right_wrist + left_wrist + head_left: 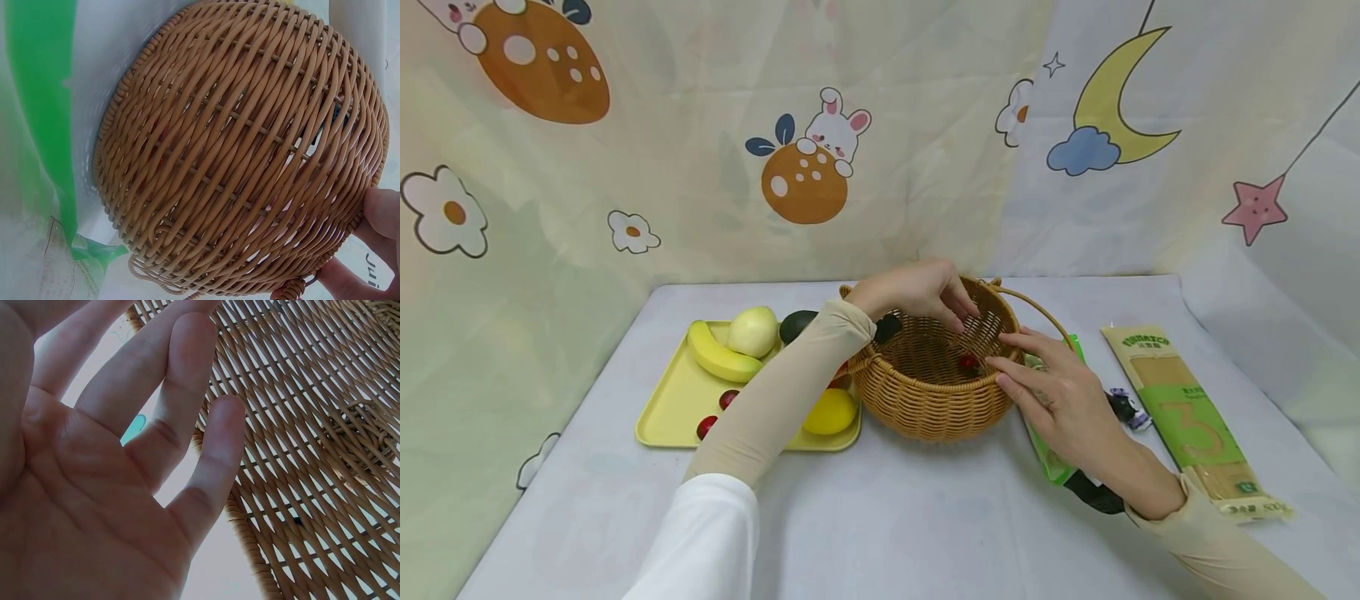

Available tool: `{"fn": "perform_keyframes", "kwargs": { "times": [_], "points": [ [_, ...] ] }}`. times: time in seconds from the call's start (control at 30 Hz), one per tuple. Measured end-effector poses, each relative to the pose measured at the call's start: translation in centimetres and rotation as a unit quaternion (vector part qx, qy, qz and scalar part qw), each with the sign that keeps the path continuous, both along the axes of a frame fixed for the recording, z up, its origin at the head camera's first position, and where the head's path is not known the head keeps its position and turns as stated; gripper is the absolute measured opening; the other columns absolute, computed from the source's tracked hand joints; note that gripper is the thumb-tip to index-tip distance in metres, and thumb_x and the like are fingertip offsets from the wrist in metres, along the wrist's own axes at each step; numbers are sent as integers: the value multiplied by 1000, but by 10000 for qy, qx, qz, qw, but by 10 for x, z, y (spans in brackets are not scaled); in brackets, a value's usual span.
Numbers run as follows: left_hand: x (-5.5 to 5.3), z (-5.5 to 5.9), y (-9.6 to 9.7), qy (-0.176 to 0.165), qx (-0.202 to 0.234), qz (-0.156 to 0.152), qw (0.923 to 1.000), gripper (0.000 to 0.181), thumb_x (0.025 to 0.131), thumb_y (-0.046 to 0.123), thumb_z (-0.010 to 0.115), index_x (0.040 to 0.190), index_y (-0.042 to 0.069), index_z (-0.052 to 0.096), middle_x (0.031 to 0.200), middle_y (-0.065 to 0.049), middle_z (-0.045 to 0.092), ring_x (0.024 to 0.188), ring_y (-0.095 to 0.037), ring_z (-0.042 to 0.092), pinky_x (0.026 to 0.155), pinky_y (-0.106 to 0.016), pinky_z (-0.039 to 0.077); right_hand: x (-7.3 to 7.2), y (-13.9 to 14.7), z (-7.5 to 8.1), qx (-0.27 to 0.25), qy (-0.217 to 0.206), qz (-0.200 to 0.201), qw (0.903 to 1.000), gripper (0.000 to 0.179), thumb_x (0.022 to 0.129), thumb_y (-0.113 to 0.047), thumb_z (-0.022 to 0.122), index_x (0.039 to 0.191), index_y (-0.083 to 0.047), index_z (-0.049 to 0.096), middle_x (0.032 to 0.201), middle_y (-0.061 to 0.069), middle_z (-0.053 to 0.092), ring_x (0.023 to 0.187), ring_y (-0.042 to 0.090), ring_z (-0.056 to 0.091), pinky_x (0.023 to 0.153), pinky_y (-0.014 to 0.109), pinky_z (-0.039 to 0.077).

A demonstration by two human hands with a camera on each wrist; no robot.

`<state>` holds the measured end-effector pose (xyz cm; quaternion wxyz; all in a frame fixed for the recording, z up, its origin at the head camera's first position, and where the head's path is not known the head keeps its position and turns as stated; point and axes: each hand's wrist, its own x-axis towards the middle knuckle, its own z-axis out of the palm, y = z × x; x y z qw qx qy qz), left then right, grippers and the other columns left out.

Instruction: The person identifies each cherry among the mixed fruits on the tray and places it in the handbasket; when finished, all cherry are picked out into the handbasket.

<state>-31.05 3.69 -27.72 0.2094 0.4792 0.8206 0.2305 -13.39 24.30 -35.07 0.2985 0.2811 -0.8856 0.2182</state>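
A brown wicker basket [936,412] stands at the middle of the table, with a small dark-red cherry [968,364] inside. My left hand [921,292] reaches over the basket's opening from the left, its fingers loosely bent and pointing down inside, and the left wrist view shows its palm bare. My right hand [1060,392] holds the basket's rim on the right side, thumb and fingertips at the edge. In the right wrist view the thumb [382,209] lies against the rim, next to the woven wall.
Left of the basket, a yellow tray [658,417] carries a banana [722,357], a pale round fruit [752,332], a lemon [831,412] and cherries [707,427]; my left forearm hides part of it. On the right lie a green-edged packet [1052,462], a dark wrapped item [1123,407] and noodles [1198,425].
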Motion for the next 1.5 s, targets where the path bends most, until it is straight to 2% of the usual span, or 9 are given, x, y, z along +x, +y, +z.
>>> {"fn": "perform_keyframes", "kwargs": {
  "times": [0.4, 0.63, 0.87, 1.1, 1.23, 1.33, 1.4, 1.43, 1.5],
  "points": [
    [2, 3, 2, 110, -84, 31, 9999, 34, 92, 17, 78, 125, 9, 75, 126, -7, 75, 109, -12, 74, 93, -25, 57, 1, 2, 1, 19, 49, -24, 10000, 33, 89, -4, 76, 121, -13, 78, 137, 16, 64, 131, 38, 55, 95, 52, 47],
    [0, 0, 3, 117, -21, 21, 9999, 35, 92, 19, 79, 125, 11, 75, 124, -6, 76, 108, -10, 74, 92, -24, 57, 0, 2, 1, -8, 122, 15, 9999, 32, 88, -4, 76, 119, -12, 78, 136, 17, 65, 130, 38, 56, 96, 51, 46],
    [0, 3, 0, -1, 445, 135, 9989, 35, 95, 16, 75, 128, 6, 72, 126, -8, 75, 111, -15, 74, 93, -24, 57, 0, 2, 0, -53, 63, 30, 10000, 32, 89, -4, 76, 119, -14, 78, 137, 15, 65, 131, 37, 56, 99, 52, 45],
    [3, 13, -9, 22, 1145, 454, 9924, 34, 94, 19, 76, 127, 10, 74, 121, -7, 77, 111, -12, 73, 95, -24, 56, 1, 1, 1, -27, 80, 4, 10000, 31, 89, -5, 76, 119, -14, 78, 136, 16, 65, 132, 37, 56, 99, 54, 45],
    [8, 24, -19, 340, 1497, 687, 9858, 36, 95, 27, 75, 129, 17, 73, 121, 0, 77, 104, -9, 70, 88, -23, 54, 1, 1, 1, -17, 80, 9, 10000, 30, 89, -5, 76, 119, -13, 78, 136, 16, 65, 131, 38, 56, 98, 54, 46],
    [14, 31, -31, 544, 1661, 828, 9811, 35, 95, 30, 75, 129, 20, 74, 121, 3, 77, 98, -8, 66, 78, -25, 50, 1, 2, 0, 23, 53, 24, 10000, 31, 90, -5, 75, 120, -12, 78, 137, 16, 64, 132, 38, 55, 98, 54, 46],
    [18, 32, -40, 603, 1737, 887, 9790, 35, 95, 29, 76, 128, 20, 74, 120, 2, 77, 93, -7, 64, 72, -25, 47, 1, 2, 0, 46, 33, 33, 10000, 31, 90, -4, 75, 120, -12, 78, 137, 17, 64, 132, 38, 55, 98, 54, 46],
    [21, 31, -46, 589, 1759, 939, 9781, 35, 94, 29, 76, 128, 20, 74, 118, 1, 78, 83, -8, 62, 67, -25, 45, 1, 2, 0, 55, 28, 34, 10000, 32, 90, -4, 75, 121, -11, 77, 137, 17, 64, 132, 38, 54, 98, 54, 46],
    [26, 27, -59, 631, 1791, 1018, 9765, 35, 94, 29, 77, 127, 20, 74, 110, 0, 80, 75, -9, 56, 63, -26, 41, 1, 2, -1, 62, 23, 30, 10000, 32, 90, -4, 75, 121, -11, 77, 138, 17, 64, 133, 38, 54, 98, 54, 46]
  ]
}}
